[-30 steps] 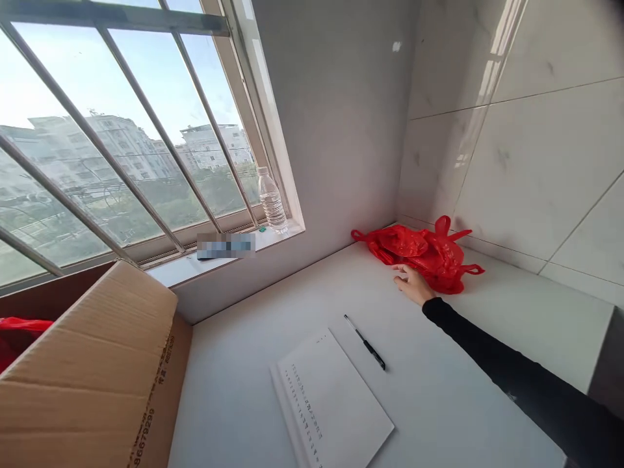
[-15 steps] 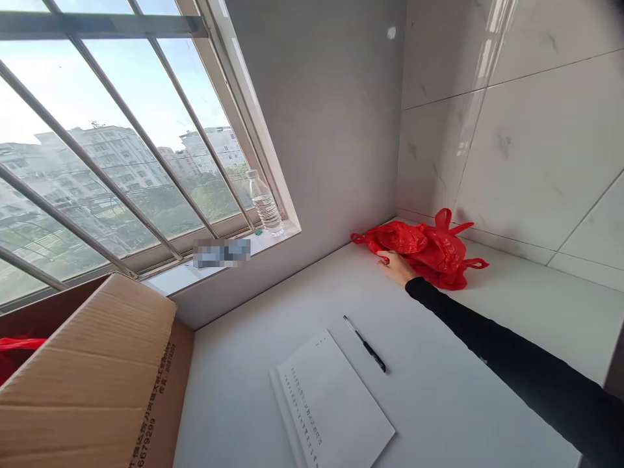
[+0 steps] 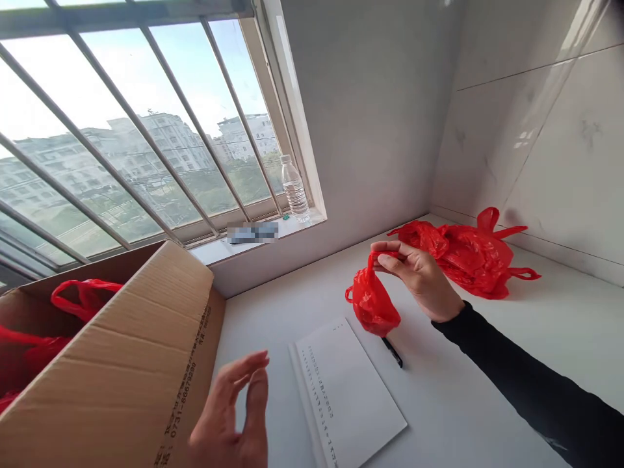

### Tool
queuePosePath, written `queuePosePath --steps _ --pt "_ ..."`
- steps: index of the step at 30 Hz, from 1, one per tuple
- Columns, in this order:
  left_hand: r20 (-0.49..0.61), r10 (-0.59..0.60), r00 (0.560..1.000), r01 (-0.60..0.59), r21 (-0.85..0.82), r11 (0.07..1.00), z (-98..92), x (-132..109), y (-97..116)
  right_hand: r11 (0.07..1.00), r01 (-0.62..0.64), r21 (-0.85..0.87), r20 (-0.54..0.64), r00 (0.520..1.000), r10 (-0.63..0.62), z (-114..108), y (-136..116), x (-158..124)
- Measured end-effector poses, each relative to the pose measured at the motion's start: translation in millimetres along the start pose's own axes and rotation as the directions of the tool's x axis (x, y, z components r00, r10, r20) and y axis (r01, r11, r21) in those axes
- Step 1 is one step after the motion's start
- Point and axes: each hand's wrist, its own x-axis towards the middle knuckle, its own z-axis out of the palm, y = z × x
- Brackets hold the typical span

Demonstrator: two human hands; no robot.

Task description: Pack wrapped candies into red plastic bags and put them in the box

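Note:
A small red plastic bag (image 3: 373,305) hangs by its handle from my right hand (image 3: 414,273), whose fingers pinch it over the white table (image 3: 439,390). Its lower end covers part of a black pen (image 3: 392,353). Beyond my right hand, more red plastic bags (image 3: 475,257) lie crumpled at the back of the table. My left hand (image 3: 236,413) is raised at the lower middle, between the cardboard box and the notebook, thumb and fingers apart with nothing between them.
At the left, a cardboard box (image 3: 117,351) holds more red bags (image 3: 90,296). An open notebook (image 3: 351,396) with writing lies mid-table. A clear bottle (image 3: 295,192) and a blurred item (image 3: 252,232) stand on the barred window's sill.
My right hand has lifted a small red bag away from the pile and moved it nearer, over the pen. My left hand has come into view. The camera view has shifted left.

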Motion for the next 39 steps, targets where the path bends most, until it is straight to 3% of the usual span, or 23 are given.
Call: queuePosePath --steps 2,4,8,10,13,16,19,25,30,36,39 --pt "0.182 -0.084 0.98 0.096 -0.059 0.994 14.9 6.2 5.0 0.993 -0.045 0.112 0.08 0.996 0.036 22.7 -15.3 -12.4" --pt "0.329 -0.069 0.942 0.106 -0.096 0.99 31.6 13.2 10.7 0.982 -0.097 0.162 0.182 0.981 0.067 43.6 -28.3 -24.4" --pt "0.416 -0.028 0.909 0.096 -0.145 0.985 54.4 27.6 9.0 0.984 -0.125 0.126 0.497 0.866 0.046 67.8 -40.9 -36.1" --pt "0.438 -0.032 0.898 0.118 -0.171 0.978 56.2 34.8 0.1 0.995 -0.09 0.038 0.559 0.828 0.053 70.1 -36.1 -34.2" --pt "0.453 -0.055 0.89 0.168 -0.213 0.962 50.6 43.8 -14.1 0.985 -0.082 -0.153 0.502 0.852 0.149 70.4 -17.1 -28.2" --pt "0.486 -0.065 0.871 0.224 -0.276 0.935 44.2 48.6 -19.7 0.954 -0.041 -0.296 0.523 0.829 0.197 75.9 2.4 -25.8" --pt "0.53 -0.06 0.846 0.264 -0.318 0.911 39.4 50.6 -18.0 0.942 0.013 -0.335 0.539 0.823 0.18 84.0 10.5 -25.2" --pt "0.609 -0.064 0.79 0.25 -0.226 0.941 17.8 64.6 -30.1 0.932 -0.065 -0.355 0.459 0.857 0.235 73.8 8.7 -15.3" --pt "0.563 -0.08 0.823 0.193 -0.144 0.971 7.3 76.6 -47.3 0.892 -0.131 -0.432 0.378 0.872 0.31 58.4 13.5 -10.0" --pt "0.564 -0.007 0.826 0.093 -0.124 0.988 24.9 65.3 -36.0 0.842 -0.11 -0.529 0.432 0.819 0.378 67.9 20.9 -14.4" --pt "0.517 -0.024 0.856 0.096 -0.113 0.989 28.1 65.1 -35.9 0.834 -0.095 -0.544 0.418 0.831 0.367 66.7 22.3 -14.0"
